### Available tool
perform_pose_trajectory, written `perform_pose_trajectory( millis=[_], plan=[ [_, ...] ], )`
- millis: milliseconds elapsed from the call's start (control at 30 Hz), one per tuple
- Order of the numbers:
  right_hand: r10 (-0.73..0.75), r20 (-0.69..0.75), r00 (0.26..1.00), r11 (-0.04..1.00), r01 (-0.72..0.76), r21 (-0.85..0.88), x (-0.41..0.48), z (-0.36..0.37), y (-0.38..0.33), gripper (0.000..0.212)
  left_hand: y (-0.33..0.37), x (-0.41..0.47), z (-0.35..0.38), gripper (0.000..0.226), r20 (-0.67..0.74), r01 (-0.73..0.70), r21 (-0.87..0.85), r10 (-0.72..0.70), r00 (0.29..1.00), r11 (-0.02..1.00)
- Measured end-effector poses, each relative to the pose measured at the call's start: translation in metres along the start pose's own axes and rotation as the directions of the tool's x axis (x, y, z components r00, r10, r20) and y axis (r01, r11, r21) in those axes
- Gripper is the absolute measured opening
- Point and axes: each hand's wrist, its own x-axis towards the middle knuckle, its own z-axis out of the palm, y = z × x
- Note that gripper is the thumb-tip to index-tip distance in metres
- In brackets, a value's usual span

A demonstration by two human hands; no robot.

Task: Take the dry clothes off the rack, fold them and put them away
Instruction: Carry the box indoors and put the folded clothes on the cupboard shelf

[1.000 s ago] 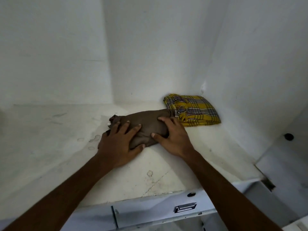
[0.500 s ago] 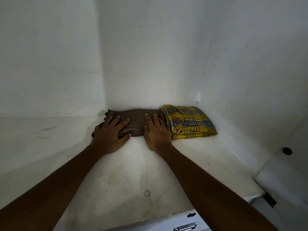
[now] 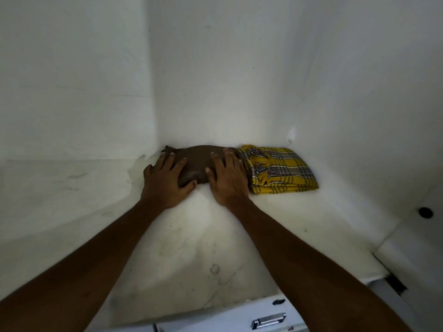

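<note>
Head view of a white cupboard shelf (image 3: 191, 248), read from left to right. At left, the left hand (image 3: 165, 180) is laid flat on the left end of the folded brown garment (image 3: 199, 159). Its fingers are straight and spread, and its thumb is set against the near edge of the cloth; nothing is pinched. The left forearm is stretched forward and slightly inward from the lower left corner. The brown garment is placed at the back of the shelf, against the rear wall. Its right end appears to touch the folded yellow checked cloth (image 3: 280, 171). It is judged to be light, soft and limp. The fold is expected to open if one corner alone is lifted, and the bundle is expected to slide easily over the shelf. It is best taken at both short ends together, or pushed with flat palms from the near edge. Over its right end the right hand (image 3: 227, 180) is pressed flat, with fingers straight and lightly parted and fingertips pointed toward the rear wall. Its outer edge lies just beside the yellow checked cloth. The right forearm is extended from the lower right. Further right, a small black round fitting (image 3: 425, 212) is seen on the side panel, and a metal drawer handle (image 3: 268, 321) is seen below the shelf's front edge.
</note>
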Motion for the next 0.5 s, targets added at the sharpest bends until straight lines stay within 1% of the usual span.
perform_pose_trajectory(
  millis=[67,133,233,267,367,433,467,500],
  plan=[
    [-0.024,0.049,0.998,0.998,0.022,0.052,-0.013,-0.007,-0.004,0.056,0.004,-0.014,-0.003,0.079,-0.008,0.005,0.012,-0.005,1.0,1.0],
    [-0.028,0.112,0.993,0.998,0.022,0.05,-0.033,-0.016,-0.007,0.056,0.014,-0.034,-0.009,0.071,-0.002,0.037,0.022,-0.037,0.999,0.999],
    [-0.024,0.249,0.968,0.997,0.006,0.073,-0.069,-0.033,-0.007,0.049,0.04,-0.073,-0.024,0.05,0.056,0.092,0.027,-0.093,0.994,0.995],
    [-0.031,0.295,0.955,0.998,0.012,0.064,-0.079,-0.037,-0.006,0.051,0.048,-0.084,-0.027,0.046,0.074,0.096,0.018,-0.097,0.993,0.995],
    [-0.072,0.445,0.893,0.997,0.068,0.025,-0.117,-0.06,0.003,0.061,0.081,-0.126,-0.045,0.049,0.161,0.116,0.009,-0.116,0.98,0.993],
    [-0.089,0.49,0.867,0.995,0.101,0.003,-0.147,-0.079,0.013,0.064,0.105,-0.156,-0.049,0.052,0.204,0.126,0.037,-0.131,0.97,0.991],
    [-0.102,0.487,0.868,0.994,0.11,0.012,-0.16,-0.088,0.018,0.064,0.117,-0.169,-0.05,0.052,0.187,0.12,0.049,-0.127,0.974,0.992],
    [-0.118,0.467,0.877,0.992,0.119,0.027,-0.182,-0.099,0.027,0.063,0.136,-0.191,-0.052,0.054,0.125,0.111,0.07,-0.119,0.985,0.991]
  ],
)
